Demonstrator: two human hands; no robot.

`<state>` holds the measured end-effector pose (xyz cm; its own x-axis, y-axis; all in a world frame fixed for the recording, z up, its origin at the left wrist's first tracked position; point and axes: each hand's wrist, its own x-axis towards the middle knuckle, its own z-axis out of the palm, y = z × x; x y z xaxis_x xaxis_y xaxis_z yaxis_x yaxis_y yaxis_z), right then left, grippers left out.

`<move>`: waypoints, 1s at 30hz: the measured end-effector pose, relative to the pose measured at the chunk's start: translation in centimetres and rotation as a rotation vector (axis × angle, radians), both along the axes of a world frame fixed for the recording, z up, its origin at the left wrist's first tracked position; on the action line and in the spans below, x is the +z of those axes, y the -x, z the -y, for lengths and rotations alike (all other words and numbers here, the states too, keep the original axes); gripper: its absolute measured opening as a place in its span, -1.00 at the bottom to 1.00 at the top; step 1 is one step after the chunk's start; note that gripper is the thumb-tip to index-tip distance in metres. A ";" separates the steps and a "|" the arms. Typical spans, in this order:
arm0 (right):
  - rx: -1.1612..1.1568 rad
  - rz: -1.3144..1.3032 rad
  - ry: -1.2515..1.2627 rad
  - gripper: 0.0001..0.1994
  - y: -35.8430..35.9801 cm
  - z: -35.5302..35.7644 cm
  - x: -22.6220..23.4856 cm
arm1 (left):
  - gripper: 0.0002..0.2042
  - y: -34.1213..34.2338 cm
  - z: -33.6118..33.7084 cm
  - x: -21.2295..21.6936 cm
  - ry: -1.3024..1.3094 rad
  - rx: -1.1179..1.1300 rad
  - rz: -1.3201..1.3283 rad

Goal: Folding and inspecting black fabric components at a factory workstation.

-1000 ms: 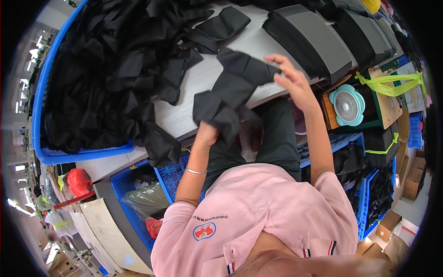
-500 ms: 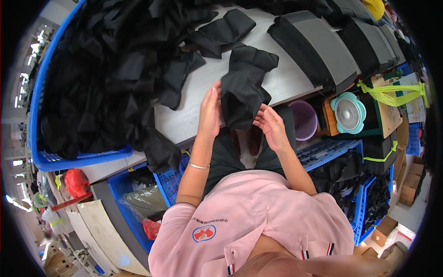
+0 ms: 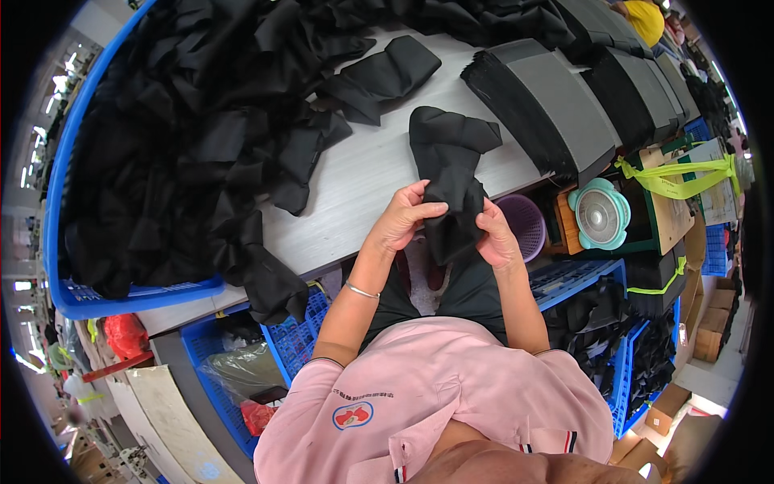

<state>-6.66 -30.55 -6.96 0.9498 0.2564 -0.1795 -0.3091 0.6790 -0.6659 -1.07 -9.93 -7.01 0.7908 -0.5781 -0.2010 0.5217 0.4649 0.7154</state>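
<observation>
A crumpled black fabric piece [image 3: 453, 165] hangs over the near edge of the pale tabletop [image 3: 367, 177], its far end resting on the surface. My left hand [image 3: 405, 216] pinches its left side, thumb on top. On the opposite side, my right hand [image 3: 497, 235] grips the same cloth between thumb and fingers. Another black fabric piece [image 3: 387, 77] lies loose on the table beyond my hands. To the left, a big heap of similar black cloth [image 3: 173, 153] fills a blue basket [image 3: 137, 305] and spills onto the tabletop.
Stacks of grey-and-black panels [image 3: 556, 101] stand at the far right. Right of my knees are a purple basket [image 3: 528, 226], a turquoise fan [image 3: 599, 213] and blue crates [image 3: 576, 282] with black cloth. Lower left, another blue crate [image 3: 214, 395] holds plastic bags.
Both hands, open beside the cloth before, have closed on its near edges. The left hand moved right and the cloth's near end is drawn toward me.
</observation>
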 end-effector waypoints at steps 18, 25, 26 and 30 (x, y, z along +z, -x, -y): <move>-0.808 0.219 1.343 -0.83 -1.5 0.6 0.5 | -0.93 -0.4 0.5 0.3 -0.778 0.720 0.606; -0.377 -0.002 0.657 -0.84 -1.3 -0.8 0.7 | -0.85 0.2 0.1 -0.1 -0.325 0.551 0.138; -0.405 0.065 0.701 -0.82 -1.1 -1.4 0.8 | -0.85 0.6 0.0 -0.2 -0.325 0.549 0.141; -0.407 0.144 0.914 -0.78 -1.3 -3.3 1.2 | -0.76 1.2 -0.2 -0.6 -0.444 0.561 0.383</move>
<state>-5.36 -27.28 -5.80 0.9625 -0.2704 -0.0217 -0.0433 -0.0741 -0.9963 -2.22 -9.72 -7.58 0.9997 -0.0054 0.0246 -0.0228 0.2154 0.9763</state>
